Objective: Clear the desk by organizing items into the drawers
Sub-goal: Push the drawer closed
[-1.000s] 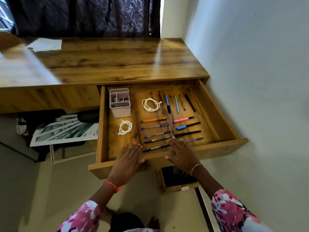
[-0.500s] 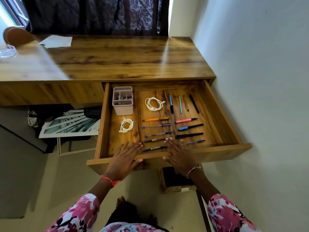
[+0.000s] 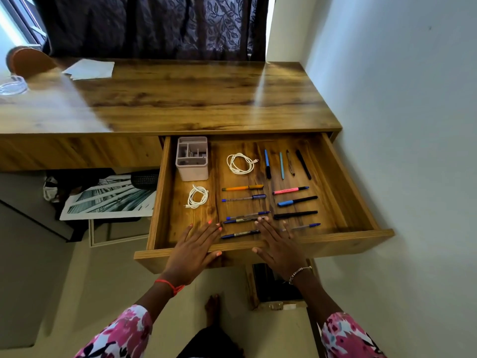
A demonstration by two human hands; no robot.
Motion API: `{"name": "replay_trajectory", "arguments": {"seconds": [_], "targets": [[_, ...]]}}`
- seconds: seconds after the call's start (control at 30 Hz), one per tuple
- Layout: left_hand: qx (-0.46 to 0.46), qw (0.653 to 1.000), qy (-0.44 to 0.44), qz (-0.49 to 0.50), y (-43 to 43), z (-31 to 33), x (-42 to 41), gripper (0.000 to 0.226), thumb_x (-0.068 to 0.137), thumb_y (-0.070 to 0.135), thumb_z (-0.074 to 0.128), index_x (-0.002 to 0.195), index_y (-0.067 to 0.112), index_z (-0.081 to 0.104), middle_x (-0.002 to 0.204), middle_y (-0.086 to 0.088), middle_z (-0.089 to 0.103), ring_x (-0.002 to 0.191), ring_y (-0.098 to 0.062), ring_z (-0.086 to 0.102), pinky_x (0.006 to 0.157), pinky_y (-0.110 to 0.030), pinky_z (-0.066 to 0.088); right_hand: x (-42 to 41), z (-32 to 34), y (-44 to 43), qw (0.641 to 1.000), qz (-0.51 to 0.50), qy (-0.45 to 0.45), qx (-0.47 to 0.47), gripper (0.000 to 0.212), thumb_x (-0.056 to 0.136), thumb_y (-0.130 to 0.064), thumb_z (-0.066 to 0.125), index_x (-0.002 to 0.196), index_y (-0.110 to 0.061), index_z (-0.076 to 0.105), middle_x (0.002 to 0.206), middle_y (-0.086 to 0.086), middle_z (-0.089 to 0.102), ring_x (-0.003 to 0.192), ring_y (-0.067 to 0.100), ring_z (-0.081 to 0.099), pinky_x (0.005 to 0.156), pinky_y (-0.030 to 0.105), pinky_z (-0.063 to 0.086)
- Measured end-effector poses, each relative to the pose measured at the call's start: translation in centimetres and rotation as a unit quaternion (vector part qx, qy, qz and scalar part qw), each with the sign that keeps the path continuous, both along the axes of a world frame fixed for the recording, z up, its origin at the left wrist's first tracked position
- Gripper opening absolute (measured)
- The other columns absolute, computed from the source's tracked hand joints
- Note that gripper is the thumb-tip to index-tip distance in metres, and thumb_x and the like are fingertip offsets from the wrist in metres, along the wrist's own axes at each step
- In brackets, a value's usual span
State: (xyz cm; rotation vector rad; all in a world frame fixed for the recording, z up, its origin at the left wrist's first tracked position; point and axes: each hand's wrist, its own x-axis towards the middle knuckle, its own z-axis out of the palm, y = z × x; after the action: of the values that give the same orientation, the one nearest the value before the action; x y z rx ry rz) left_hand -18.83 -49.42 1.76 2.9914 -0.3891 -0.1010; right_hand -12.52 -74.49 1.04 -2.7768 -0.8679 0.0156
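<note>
Left hand (image 3: 192,250) & right hand (image 3: 280,248) lie flat, fingers spread, holding nothing, over drawer (image 3: 335,240) front edge. Pens (image 3: 244,197) sorted; prob closing step: push drawer in evenly.

No text, brand, number or sign can be read anywhere. Two pens in the open drawer (image 3: 371,223), the clear pen with a blue cap (image 3: 244,220) and the dark blue pen (image 3: 240,234) at the front (both near the fingertips), bear small printed marks, too small and blurred to make out.
</note>
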Motion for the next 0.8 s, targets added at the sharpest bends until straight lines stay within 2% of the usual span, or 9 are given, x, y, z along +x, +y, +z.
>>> {"name": "replay_trajectory", "arguments": {"seconds": [0.07,0.13,0.23,0.27,0.33,0.4,0.63,0.73,0.8], "targets": [[0.003,1.000,-0.007,-0.001,0.2,0.0,0.7,0.069,0.089,0.059,-0.005,0.146,0.025,0.015,0.154,0.005,0.016,0.142,-0.016,0.000,0.114,-0.048,-0.004,0.7,0.0,0.2,1.000,0.000,-0.009,0.001,0.066,0.090,-0.053,0.036,0.144,-0.019,0.025,0.154,-0.002,0.023,0.143,0.014,0.009,0.114,0.044,-0.001],[0.007,1.000,-0.016,0.004,0.4,0.2,1.4,0.066,0.093,0.056,0.002,0.144,0.023,0.027,0.151,0.003,0.029,0.141,-0.017,0.014,0.117,-0.044,0.005,1.4,0.1,0.5,1.000,0.001,-0.015,-0.001,0.066,0.089,-0.055,0.034,0.144,-0.019,0.025,0.153,-0.002,0.023,0.142,0.014,0.008,0.114,0.044,0.000],[0.019,0.999,-0.023,0.015,0.8,0.4,2.6,0.060,0.096,0.052,0.010,0.139,0.021,0.038,0.144,0.004,0.044,0.136,-0.014,0.028,0.113,-0.040,0.019,2.5,0.2,0.9,1.000,-0.006,-0.026,0.003,0.067,0.088,-0.057,0.029,0.143,-0.019,0.029,0.151,-0.001,0.029,0.141,0.015,0.015,0.117,0.043,0.001],[0.017,1.000,-0.020,0.018,0.9,0.4,3.0,0.059,0.096,0.051,0.012,0.138,0.021,0.040,0.142,0.004,0.047,0.135,-0.014,0.029,0.113,-0.040,0.019,2.8,0.4,1.1,1.000,-0.010,-0.025,0.005,0.066,0.088,-0.056,0.030,0.142,-0.018,0.033,0.149,0.000,0.034,0.140,0.016,0.021,0.117,0.041,0.000],[0.010,1.000,-0.009,0.016,1.1,0.6,4.0,0.057,0.095,0.051,0.016,0.135,0.020,0.045,0.138,0.003,0.052,0.133,-0.015,0.033,0.113,-0.036,0.011,3.7,0.7,1.5,1.000,-0.015,-0.026,0.005,0.065,0.087,-0.055,0.034,0.139,-0.017,0.038,0.145,0.001,0.041,0.137,0.018,0.031,0.114,0.038,0.003],[0.012,1.000,-0.001,0.010,1.5,0.7,5.0,0.058,0.095,0.052,0.017,0.132,0.020,0.048,0.137,0.004,0.053,0.132,-0.015,0.035,0.112,-0.034,0.003,4.5,0.7,1.8,1.000,-0.016,-0.019,0.005,0.066,0.086,-0.056,0.036,0.139,-0.018,0.036,0.145,0.000,0.041,0.136,0.018,0.034,0.112,0.040,0.008],[0.004,1.000,0.002,0.010,2.7,0.1,8.5,0.060,0.095,0.054,0.013,0.133,0.022,0.047,0.138,0.005,0.052,0.132,-0.014,0.035,0.108,-0.036,0.017,7.8,1.0,3.0,1.000,-0.023,-0.010,-0.006,0.072,0.080,-0.062,0.042,0.138,-0.019,0.035,0.144,0.001,0.043,0.136,0.016,0.032,0.113,0.040,0.006],[-0.002,1.000,0.019,0.010,3.2,0.2,10.0,0.058,0.095,0.054,0.013,0.134,0.023,0.043,0.139,0.006,0.050,0.133,-0.012,0.034,0.110,-0.036,0.015,9.2,1.5,3.6,0.999,-0.028,-0.005,-0.016,0.073,0.079,-0.062,0.042,0.137,-0.017,0.038,0.143,0.002,0.045,0.133,0.019,0.039,0.112,0.040,0.006],[-0.002,0.999,0.032,0.007,3.6,0.3,11.0,0.058,0.095,0.054,0.016,0.136,0.023,0.042,0.141,0.006,0.048,0.134,-0.012,0.034,0.114,-0.035,0.007,10.2,1.6,3.9,0.999,-0.028,-0.002,-0.014,0.074,0.079,-0.061,0.042,0.137,-0.016,0.040,0.144,0.003,0.044,0.133,0.022,0.038,0.112,0.039,0.002]]}}
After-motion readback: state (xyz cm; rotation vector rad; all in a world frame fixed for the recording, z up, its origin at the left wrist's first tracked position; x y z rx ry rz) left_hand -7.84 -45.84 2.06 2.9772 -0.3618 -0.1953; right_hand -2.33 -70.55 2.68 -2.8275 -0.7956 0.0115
